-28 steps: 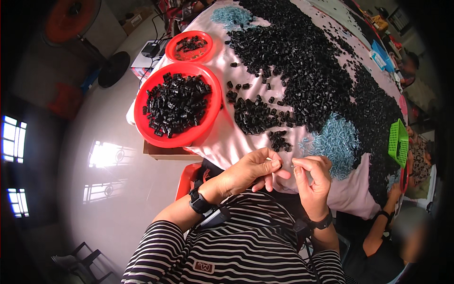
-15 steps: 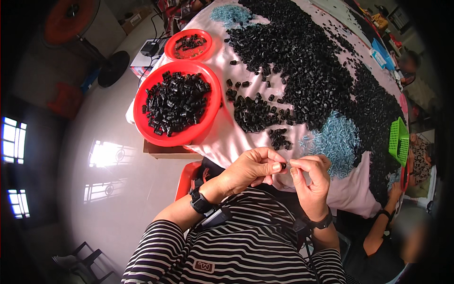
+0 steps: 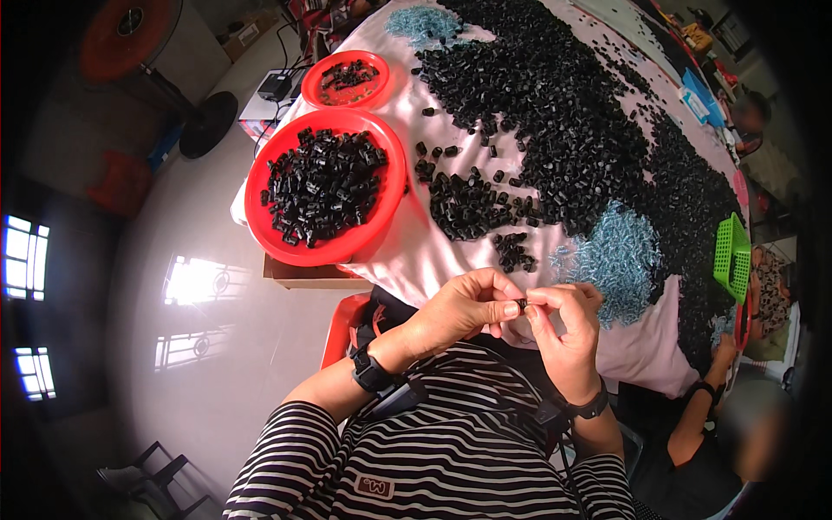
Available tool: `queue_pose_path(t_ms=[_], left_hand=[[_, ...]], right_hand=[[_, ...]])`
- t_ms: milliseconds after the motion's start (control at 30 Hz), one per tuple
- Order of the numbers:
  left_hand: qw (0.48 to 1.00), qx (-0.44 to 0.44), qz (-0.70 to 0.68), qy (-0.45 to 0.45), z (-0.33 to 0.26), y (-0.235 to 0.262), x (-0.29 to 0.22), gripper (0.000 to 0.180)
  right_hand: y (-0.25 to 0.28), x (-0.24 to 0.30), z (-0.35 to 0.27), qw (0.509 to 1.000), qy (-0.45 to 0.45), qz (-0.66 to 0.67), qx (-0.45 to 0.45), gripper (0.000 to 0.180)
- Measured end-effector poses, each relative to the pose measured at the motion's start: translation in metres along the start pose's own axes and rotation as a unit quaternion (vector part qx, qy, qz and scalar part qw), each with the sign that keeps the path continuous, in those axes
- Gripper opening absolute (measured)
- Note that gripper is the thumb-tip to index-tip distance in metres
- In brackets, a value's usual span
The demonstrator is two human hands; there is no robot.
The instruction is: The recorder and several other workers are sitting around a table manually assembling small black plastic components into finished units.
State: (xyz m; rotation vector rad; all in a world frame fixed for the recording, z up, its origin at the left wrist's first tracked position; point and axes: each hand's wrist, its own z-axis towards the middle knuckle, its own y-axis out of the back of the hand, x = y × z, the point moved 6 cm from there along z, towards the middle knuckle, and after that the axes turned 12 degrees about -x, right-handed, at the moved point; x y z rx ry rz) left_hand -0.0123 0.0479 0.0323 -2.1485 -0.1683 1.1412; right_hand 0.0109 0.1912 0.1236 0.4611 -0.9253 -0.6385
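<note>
Between thumb and forefinger, my left hand (image 3: 464, 308) pinches a small black plastic cap (image 3: 522, 305), cylindrical in shape. My right hand (image 3: 568, 316) is closed in a pinch, its fingertips against the cap's right end. A small clear piece is in those fingertips, mostly hidden. Just beyond my hands lies a small cluster of black caps (image 3: 515, 252). A heap of clear bluish small pieces (image 3: 620, 260) is to the right of it. A red basin (image 3: 394, 195) at the left holds many more black caps.
A smaller red bowl (image 3: 381, 91) with some black pieces stands behind the basin. A wide heap of black caps (image 3: 555, 104) covers much of the pink cloth (image 3: 390, 277). A green basket (image 3: 732, 258) is at the right edge, near another person's arm (image 3: 693, 425).
My right fingertips have moved slightly left, up against the black cap; the clear piece seen between the hands now hardly shows. My left hand has stayed nearly in place.
</note>
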Motion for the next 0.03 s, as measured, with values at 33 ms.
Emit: queue_pose_path(t_ms=[33], left_hand=[[1.0, -0.002, -0.007, 0.002, 0.001, 0.0018, 0.0029, 0.026]], right_hand=[[0.0001, -0.0001, -0.0003, 1.0, 0.0, 0.0, 0.0, 0.025]])
